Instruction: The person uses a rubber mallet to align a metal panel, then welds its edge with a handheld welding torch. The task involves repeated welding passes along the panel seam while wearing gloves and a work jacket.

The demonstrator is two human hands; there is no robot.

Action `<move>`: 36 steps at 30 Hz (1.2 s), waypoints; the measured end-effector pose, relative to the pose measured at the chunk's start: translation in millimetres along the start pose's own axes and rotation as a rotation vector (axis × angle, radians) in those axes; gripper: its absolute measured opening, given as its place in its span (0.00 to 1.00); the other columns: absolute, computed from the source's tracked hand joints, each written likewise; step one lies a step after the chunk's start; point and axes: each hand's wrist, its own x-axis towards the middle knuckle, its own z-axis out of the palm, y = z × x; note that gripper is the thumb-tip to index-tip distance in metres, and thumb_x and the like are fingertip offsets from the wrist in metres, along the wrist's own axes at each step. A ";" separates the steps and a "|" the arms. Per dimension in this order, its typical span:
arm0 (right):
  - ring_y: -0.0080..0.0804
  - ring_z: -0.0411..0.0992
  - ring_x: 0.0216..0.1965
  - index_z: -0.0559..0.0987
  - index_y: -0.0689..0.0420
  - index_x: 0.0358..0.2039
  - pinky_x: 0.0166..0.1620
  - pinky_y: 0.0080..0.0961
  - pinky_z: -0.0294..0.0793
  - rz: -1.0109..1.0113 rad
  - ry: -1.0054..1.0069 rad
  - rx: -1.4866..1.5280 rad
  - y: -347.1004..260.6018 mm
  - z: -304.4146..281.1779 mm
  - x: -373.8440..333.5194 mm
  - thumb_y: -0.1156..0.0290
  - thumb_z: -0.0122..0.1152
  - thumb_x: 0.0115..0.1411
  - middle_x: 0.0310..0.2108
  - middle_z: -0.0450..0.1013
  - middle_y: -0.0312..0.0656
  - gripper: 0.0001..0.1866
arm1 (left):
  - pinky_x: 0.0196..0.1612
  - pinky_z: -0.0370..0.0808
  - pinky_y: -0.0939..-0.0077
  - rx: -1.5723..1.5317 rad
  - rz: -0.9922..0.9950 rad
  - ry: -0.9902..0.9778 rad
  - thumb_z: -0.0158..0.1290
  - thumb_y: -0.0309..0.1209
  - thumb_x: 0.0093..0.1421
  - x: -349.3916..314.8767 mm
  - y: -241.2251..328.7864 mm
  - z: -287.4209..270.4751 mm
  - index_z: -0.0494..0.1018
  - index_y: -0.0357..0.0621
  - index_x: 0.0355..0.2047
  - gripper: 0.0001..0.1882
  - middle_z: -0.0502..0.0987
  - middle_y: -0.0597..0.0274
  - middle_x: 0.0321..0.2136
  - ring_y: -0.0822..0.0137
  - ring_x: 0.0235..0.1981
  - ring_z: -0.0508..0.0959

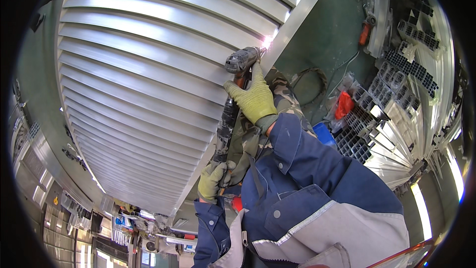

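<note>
In my gloved right hand I grip a drill-like power tool, just below its dark grey barrel. The tool has a long, scuffed black body with orange near the top. Its tip meets the edge of a large silver louvred panel, beside the frame bar. A pinkish-white glare at the tip hides the exact contact. My gloved left hand closes around the lower end of the tool, its fingers curled. The panel's slats run from the frame bar toward the far left.
Bundles of metal profiles lie on the right, with dark square tube ends among them. A red piece, a blue object and an orange-handled tool lie beyond my right arm. A coiled cable rests on the green floor. Cluttered shelving stands lower left.
</note>
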 end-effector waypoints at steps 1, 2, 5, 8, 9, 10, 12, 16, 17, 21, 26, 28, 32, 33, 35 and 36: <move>0.65 0.81 0.61 0.58 0.65 0.79 0.64 0.51 0.80 0.006 -0.005 -0.001 -1.0 -0.6 -0.1 0.45 0.79 0.62 0.61 0.80 0.67 0.58 | 0.26 0.64 0.80 0.000 0.000 -0.001 0.60 0.42 0.78 -0.2 0.5 0.4 0.84 0.32 0.53 0.21 0.75 0.70 0.22 0.80 0.20 0.69; 0.65 0.81 0.61 0.58 0.65 0.79 0.64 0.51 0.80 0.014 -0.011 -0.002 -2.7 -1.0 -0.8 0.45 0.79 0.62 0.61 0.80 0.67 0.58 | 0.26 0.64 0.80 -0.001 -0.003 0.001 0.60 0.42 0.78 -0.9 1.1 0.7 0.84 0.32 0.53 0.21 0.75 0.70 0.22 0.80 0.20 0.69; 0.65 0.81 0.61 0.58 0.64 0.79 0.64 0.51 0.80 0.027 -0.021 0.006 -4.5 -0.3 -2.6 0.45 0.79 0.62 0.61 0.80 0.67 0.58 | 0.26 0.64 0.80 -0.003 -0.006 0.003 0.60 0.43 0.78 -2.0 1.7 0.8 0.84 0.32 0.53 0.21 0.75 0.70 0.22 0.80 0.20 0.68; 0.65 0.81 0.61 0.58 0.63 0.79 0.63 0.50 0.80 0.032 -0.020 -0.002 -4.2 0.2 -3.6 0.46 0.79 0.62 0.61 0.80 0.66 0.58 | 0.26 0.64 0.80 -0.005 -0.001 -0.001 0.60 0.42 0.78 -2.4 -0.4 -1.2 0.84 0.32 0.53 0.21 0.76 0.70 0.22 0.80 0.19 0.69; 0.65 0.81 0.61 0.58 0.63 0.79 0.63 0.50 0.80 0.033 -0.018 -0.008 -4.0 0.4 -3.9 0.46 0.79 0.62 0.61 0.80 0.66 0.57 | 0.26 0.64 0.80 -0.008 -0.003 0.000 0.60 0.42 0.78 -2.7 -1.2 -1.8 0.84 0.32 0.53 0.21 0.76 0.70 0.22 0.80 0.19 0.69; 0.65 0.81 0.61 0.58 0.64 0.79 0.63 0.50 0.80 0.028 -0.018 0.000 -3.9 1.1 -4.6 0.46 0.79 0.62 0.61 0.80 0.66 0.57 | 0.26 0.64 0.80 -0.010 -0.005 0.002 0.60 0.42 0.78 -3.0 -1.8 -2.3 0.84 0.32 0.53 0.21 0.76 0.70 0.22 0.80 0.19 0.69; 0.64 0.81 0.61 0.58 0.64 0.79 0.63 0.50 0.80 0.018 -0.017 0.016 -2.7 2.9 -5.6 0.46 0.79 0.62 0.61 0.80 0.65 0.57 | 0.25 0.64 0.80 -0.023 -0.016 0.002 0.60 0.42 0.78 -3.9 -2.1 -3.3 0.84 0.32 0.53 0.21 0.76 0.70 0.22 0.80 0.19 0.69; 0.64 0.81 0.61 0.59 0.65 0.78 0.63 0.49 0.80 0.009 -0.008 0.008 0.7 5.7 -7.3 0.46 0.79 0.62 0.61 0.80 0.65 0.56 | 0.25 0.63 0.80 -0.018 -0.016 0.019 0.59 0.41 0.78 -7.1 -1.2 -1.1 0.85 0.32 0.52 0.21 0.76 0.70 0.22 0.81 0.19 0.68; 0.64 0.81 0.61 0.60 0.65 0.78 0.63 0.49 0.80 0.012 -0.010 0.005 -1.7 4.7 -8.0 0.46 0.79 0.62 0.61 0.80 0.65 0.56 | 0.25 0.63 0.81 -0.012 -0.020 0.019 0.59 0.42 0.78 -7.1 -1.7 -2.2 0.85 0.32 0.52 0.21 0.76 0.70 0.22 0.81 0.19 0.68; 0.56 0.85 0.56 0.58 0.65 0.81 0.60 0.41 0.82 -0.040 0.041 -0.027 4.7 10.8 -9.8 0.46 0.80 0.62 0.56 0.84 0.61 0.59 | 0.24 0.62 0.82 0.010 -0.025 0.012 0.59 0.43 0.79 -8.9 -3.8 -6.9 0.85 0.32 0.52 0.21 0.76 0.70 0.22 0.81 0.19 0.68; 0.54 0.85 0.57 0.59 0.65 0.80 0.61 0.41 0.82 -0.032 0.022 0.001 6.0 12.3 -12.5 0.48 0.80 0.62 0.57 0.83 0.60 0.58 | 0.24 0.61 0.82 0.009 -0.022 0.009 0.59 0.43 0.78 -11.5 -5.7 -8.4 0.85 0.33 0.52 0.22 0.76 0.70 0.22 0.82 0.18 0.67; 0.57 0.84 0.57 0.60 0.66 0.79 0.61 0.43 0.81 -0.038 0.018 0.011 7.4 13.6 -14.1 0.47 0.80 0.62 0.58 0.82 0.62 0.57 | 0.23 0.61 0.82 -0.006 -0.020 0.000 0.59 0.43 0.78 -12.5 -9.3 -10.8 0.85 0.33 0.52 0.21 0.76 0.70 0.21 0.82 0.18 0.67; 0.64 0.82 0.59 0.60 0.68 0.76 0.62 0.49 0.81 -0.035 0.000 0.019 8.2 14.5 -18.5 0.45 0.79 0.62 0.59 0.80 0.66 0.56 | 0.23 0.62 0.82 0.044 -0.024 0.018 0.59 0.43 0.78 -15.1 -10.6 -13.3 0.85 0.33 0.52 0.21 0.76 0.70 0.21 0.82 0.18 0.67; 0.64 0.82 0.59 0.60 0.68 0.77 0.62 0.49 0.81 -0.036 0.001 0.015 8.7 15.1 -19.2 0.45 0.79 0.62 0.59 0.80 0.67 0.57 | 0.23 0.62 0.82 0.044 -0.021 0.025 0.59 0.43 0.78 -16.4 -9.7 -12.0 0.85 0.33 0.52 0.21 0.76 0.70 0.21 0.81 0.18 0.68; 0.64 0.82 0.59 0.59 0.68 0.78 0.62 0.49 0.81 -0.036 -0.014 0.029 9.6 15.6 -19.3 0.45 0.79 0.62 0.59 0.80 0.67 0.58 | 0.24 0.62 0.82 0.044 -0.018 0.031 0.59 0.43 0.78 -17.7 -9.5 -11.2 0.85 0.33 0.52 0.21 0.76 0.70 0.21 0.81 0.18 0.68; 0.64 0.82 0.59 0.59 0.68 0.78 0.62 0.49 0.81 -0.035 -0.021 0.037 10.1 15.9 -19.4 0.45 0.79 0.61 0.59 0.80 0.67 0.58 | 0.24 0.62 0.82 0.044 -0.017 0.031 0.59 0.43 0.78 -18.1 -9.8 -11.3 0.86 0.33 0.52 0.21 0.76 0.70 0.21 0.81 0.18 0.68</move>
